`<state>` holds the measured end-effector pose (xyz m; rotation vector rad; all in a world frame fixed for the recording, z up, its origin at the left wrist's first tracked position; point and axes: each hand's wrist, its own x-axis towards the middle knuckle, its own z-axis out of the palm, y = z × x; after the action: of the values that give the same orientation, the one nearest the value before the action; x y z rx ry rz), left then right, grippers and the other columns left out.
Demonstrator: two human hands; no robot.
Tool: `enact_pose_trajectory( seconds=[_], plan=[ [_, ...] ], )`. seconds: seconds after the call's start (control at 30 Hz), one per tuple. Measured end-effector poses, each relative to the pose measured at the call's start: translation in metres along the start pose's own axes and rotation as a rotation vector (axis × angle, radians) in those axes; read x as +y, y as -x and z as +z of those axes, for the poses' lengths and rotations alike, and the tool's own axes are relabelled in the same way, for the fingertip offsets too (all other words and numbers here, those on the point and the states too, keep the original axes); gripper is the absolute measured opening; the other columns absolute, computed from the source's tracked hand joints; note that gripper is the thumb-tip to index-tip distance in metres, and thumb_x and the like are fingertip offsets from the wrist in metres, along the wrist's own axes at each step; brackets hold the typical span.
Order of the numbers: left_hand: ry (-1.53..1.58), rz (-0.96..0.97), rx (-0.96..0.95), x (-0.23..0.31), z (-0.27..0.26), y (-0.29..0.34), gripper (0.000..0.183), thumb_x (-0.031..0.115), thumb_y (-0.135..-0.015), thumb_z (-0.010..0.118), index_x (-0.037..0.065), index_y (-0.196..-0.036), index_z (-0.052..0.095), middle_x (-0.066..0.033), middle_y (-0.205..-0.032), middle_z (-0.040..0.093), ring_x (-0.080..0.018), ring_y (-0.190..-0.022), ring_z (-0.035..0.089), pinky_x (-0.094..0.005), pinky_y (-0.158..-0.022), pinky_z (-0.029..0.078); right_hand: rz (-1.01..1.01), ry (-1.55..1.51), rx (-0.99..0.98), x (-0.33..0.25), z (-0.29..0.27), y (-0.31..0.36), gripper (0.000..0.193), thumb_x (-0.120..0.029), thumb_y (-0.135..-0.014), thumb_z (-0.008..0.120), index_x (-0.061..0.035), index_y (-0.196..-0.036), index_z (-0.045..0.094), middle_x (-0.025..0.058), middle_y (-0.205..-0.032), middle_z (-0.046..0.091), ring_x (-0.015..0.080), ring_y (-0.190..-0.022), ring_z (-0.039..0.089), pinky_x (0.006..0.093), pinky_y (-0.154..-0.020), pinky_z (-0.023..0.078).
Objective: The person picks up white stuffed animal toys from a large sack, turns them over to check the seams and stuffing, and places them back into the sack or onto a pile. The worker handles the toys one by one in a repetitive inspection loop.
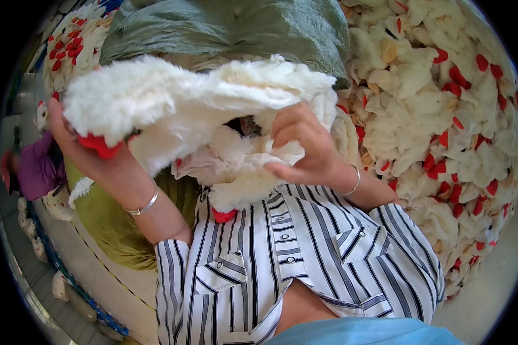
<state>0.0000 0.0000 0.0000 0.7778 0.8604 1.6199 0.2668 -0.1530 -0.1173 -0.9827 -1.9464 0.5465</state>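
A white plush toy skin (178, 103) with red parts is held up close in front of me. My left hand (89, 155) grips its left end, next to a red piece (98, 144). My right hand (305, 149) pinches the fluffy fabric near a dark opening (242, 123) at its middle. A lower flap with a red tip (224, 215) hangs down over my striped shirt (282, 253). Both wrists wear thin silver bangles.
A big heap of the same white and red plush skins (443, 115) fills the right side. A grey-green sack (230, 29) lies behind, with more skins (75, 46) at upper left. A yellow-green sack (115, 230) sits at the left. A person in purple (37, 169) is at the far left.
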Motion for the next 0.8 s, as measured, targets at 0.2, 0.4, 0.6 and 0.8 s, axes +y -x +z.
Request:
enact_pose_trajectory(
  seconds=[0.2,0.4,0.6,0.8],
  plan=[
    [0.027,0.255,-0.233,-0.025,0.037,-0.021,0.040,0.032,-0.096,0.053,0.000,-0.120,0.058,-0.0113,-0.117,0.063,-0.0257,-0.112,0.060,-0.0455,-0.097,0.047,0.224,0.065,-0.314,-0.009,0.047,0.001,0.067,-0.032,-0.074,0.079,-0.0050,-0.127,0.049,0.0121,-0.107,0.062,0.0356,-0.098,0.060,0.0451,-0.090,0.047],
    [-0.417,0.088,-0.736,-0.074,0.028,-0.006,0.044,0.029,-0.101,0.047,-0.001,-0.133,0.051,-0.0156,-0.130,0.058,-0.0233,-0.122,0.054,-0.0379,-0.108,0.036,0.471,-0.151,-0.558,0.014,0.059,0.013,0.042,-0.024,-0.075,0.074,-0.0027,-0.108,0.060,0.0185,-0.097,0.067,0.0383,-0.087,0.065,0.0441,-0.078,0.052],
    [-0.476,-0.307,-0.868,-0.078,-0.023,0.009,0.040,0.034,-0.100,0.051,0.000,-0.118,0.061,-0.0085,-0.116,0.067,-0.0143,-0.112,0.060,-0.0287,-0.098,0.043,0.473,-0.842,-0.004,-0.013,0.005,-0.019,0.048,-0.008,-0.079,0.075,-0.0030,-0.124,0.059,0.0101,-0.121,0.065,0.0173,-0.114,0.059,0.0335,-0.099,0.046],
    [-0.157,-0.545,-0.699,-0.063,-0.024,0.060,0.064,0.048,-0.091,0.060,-0.005,-0.127,0.051,-0.0171,-0.120,0.062,-0.0231,-0.115,0.059,-0.0350,-0.101,0.044,0.443,-0.691,0.130,-0.008,-0.015,-0.024,0.052,-0.011,-0.073,0.078,-0.0011,-0.120,0.058,0.0123,-0.120,0.062,0.0219,-0.113,0.058,0.0347,-0.098,0.046]
  ],
)
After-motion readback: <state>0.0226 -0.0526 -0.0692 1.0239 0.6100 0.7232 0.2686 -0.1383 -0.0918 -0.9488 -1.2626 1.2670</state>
